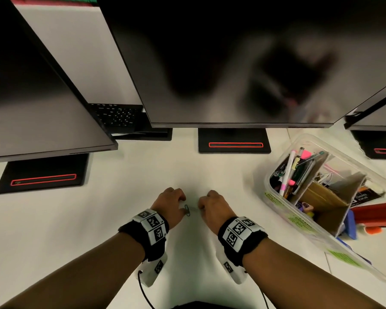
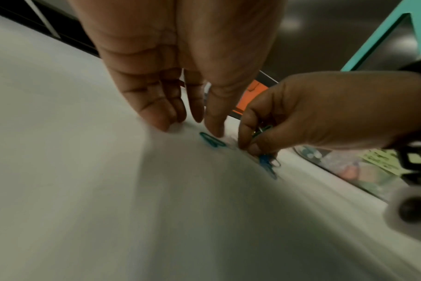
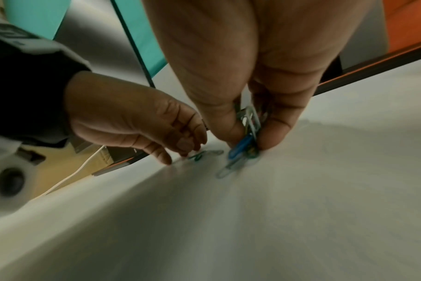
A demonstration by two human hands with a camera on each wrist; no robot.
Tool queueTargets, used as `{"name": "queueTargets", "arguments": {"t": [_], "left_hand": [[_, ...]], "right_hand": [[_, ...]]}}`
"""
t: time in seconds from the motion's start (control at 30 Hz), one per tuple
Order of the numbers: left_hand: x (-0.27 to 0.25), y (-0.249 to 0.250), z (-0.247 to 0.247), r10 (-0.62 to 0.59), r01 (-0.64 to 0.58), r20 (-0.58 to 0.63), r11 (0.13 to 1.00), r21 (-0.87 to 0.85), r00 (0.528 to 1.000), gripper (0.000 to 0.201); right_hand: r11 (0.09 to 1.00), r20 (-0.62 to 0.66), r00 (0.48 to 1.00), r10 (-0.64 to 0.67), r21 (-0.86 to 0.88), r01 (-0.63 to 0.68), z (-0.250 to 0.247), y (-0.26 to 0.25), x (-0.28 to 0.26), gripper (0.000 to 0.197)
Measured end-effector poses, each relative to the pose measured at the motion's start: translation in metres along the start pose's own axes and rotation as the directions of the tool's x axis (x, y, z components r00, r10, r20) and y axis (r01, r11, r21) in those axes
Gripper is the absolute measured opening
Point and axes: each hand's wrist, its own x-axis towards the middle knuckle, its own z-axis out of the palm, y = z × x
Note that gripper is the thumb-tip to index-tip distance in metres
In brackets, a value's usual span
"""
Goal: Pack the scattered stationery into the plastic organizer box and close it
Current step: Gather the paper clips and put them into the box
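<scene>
Two hands meet on the white table (image 1: 98,219) over loose paper clips. My right hand (image 3: 248,140) pinches a bunch of blue, silver and green paper clips (image 3: 243,148) between thumb and fingers, their lower ends touching the table. My left hand (image 2: 190,131) stands fingertips-down on the table, its thumb tip touching a green paper clip (image 2: 212,141) that lies flat. The head view shows both hands, left (image 1: 184,207) and right (image 1: 201,206), a clip (image 1: 187,210) between them. The clear plastic organizer box (image 1: 268,188) stands open at the right, holding pens, markers and cardboard dividers.
Three dark monitors (image 1: 210,63) overhang the back of the table on black stands (image 1: 234,141). A keyboard (image 1: 116,117) sits behind the left one. Red (image 1: 374,212) and orange (image 1: 373,230) items lie beside the box, with clear plastic (image 1: 366,264) under it.
</scene>
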Motion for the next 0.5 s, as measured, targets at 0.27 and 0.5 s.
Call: {"name": "queueTargets", "arguments": {"t": [0.27,0.5], "left_hand": [[-0.005,0.026,0.025,-0.007,0.007,0.043,1.000,0.010,0.999,0.052],[0.003,0.043,0.036,0.082,-0.084,0.069,0.996,0.024,0.994,0.042]], "right_hand": [[0.992,0.055,0.991,0.119,0.038,-0.121,-0.027,0.005,-0.009,0.024],[0.919,-0.092,0.969,0.229,0.349,-0.184,-0.076,0.001,-0.042,0.018]]}}
